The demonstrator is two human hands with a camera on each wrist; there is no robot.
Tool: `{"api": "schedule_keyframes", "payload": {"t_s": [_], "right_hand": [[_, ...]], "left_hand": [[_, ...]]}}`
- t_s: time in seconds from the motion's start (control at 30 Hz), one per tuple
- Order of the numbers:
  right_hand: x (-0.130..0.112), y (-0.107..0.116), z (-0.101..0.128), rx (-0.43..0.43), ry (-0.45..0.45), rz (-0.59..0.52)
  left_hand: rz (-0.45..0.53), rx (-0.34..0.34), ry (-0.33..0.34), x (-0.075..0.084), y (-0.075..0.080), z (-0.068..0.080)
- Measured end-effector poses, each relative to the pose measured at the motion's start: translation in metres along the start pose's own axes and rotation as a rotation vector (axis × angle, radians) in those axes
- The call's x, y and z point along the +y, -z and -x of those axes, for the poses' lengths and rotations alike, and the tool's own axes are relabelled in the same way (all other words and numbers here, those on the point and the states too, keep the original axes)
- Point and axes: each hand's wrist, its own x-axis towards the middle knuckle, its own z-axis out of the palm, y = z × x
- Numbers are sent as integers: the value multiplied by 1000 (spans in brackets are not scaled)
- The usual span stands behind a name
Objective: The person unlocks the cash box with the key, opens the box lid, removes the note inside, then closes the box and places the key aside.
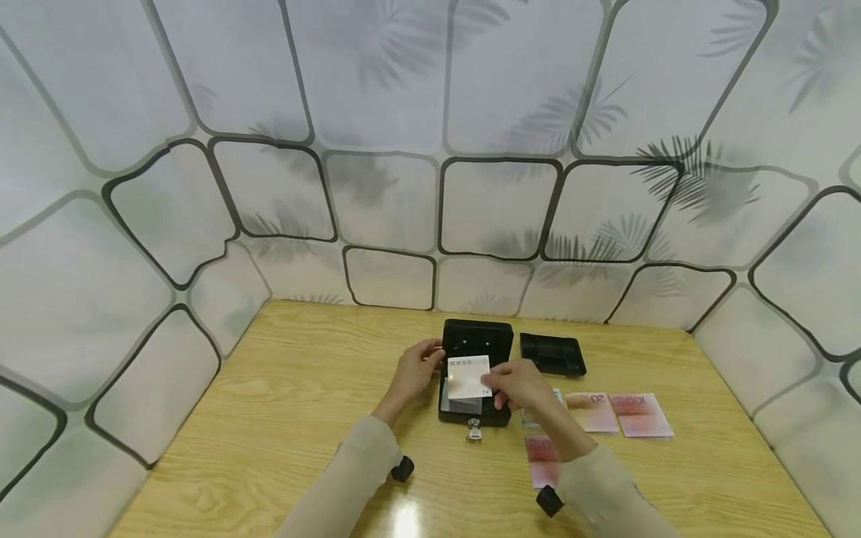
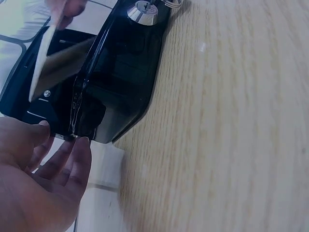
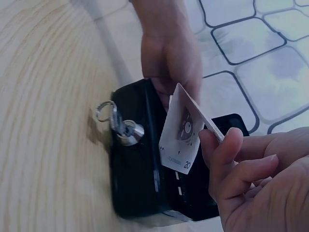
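Note:
A black cash box [image 1: 474, 415] stands with its lid [image 1: 479, 333] raised at the back. Pale slips [image 1: 463, 406] lie inside it. My right hand [image 1: 521, 382] pinches a banknote [image 1: 468, 376] by its edge between thumb and fingers, over the box. In the right wrist view the banknote [image 3: 179, 130] is tilted, and a 20 shows near its lower corner. Against the box's left side, by the hinge, my left hand [image 1: 418, 371] touches with its fingertips. The left wrist view has its thumb at the lid's edge and its relaxed fingers [image 2: 81, 159] at the box corner.
Keys on a ring [image 3: 107, 112] hang from the lock [image 3: 131, 133] at the box's front. A black tray [image 1: 553, 354] lies right of the box. Nearer, banknotes [image 1: 642, 415] lie flat, some partly under my right forearm. A patterned curtain [image 1: 390, 202] borders the table.

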Motion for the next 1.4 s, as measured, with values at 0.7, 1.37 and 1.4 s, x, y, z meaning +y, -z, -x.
{"api": "schedule_keyframes", "payload": {"t_s": [0.7,1.37,1.4], "right_hand": [[1,46,23,-29,70,16],[13,99,56,-69,74,56],[15,102,57,-70,73,60]], "left_hand": [[7,-4,-19,-1,0,1],[21,-3,-9,-2,0,2],[18,-3,-10,-2,0,2]]}}
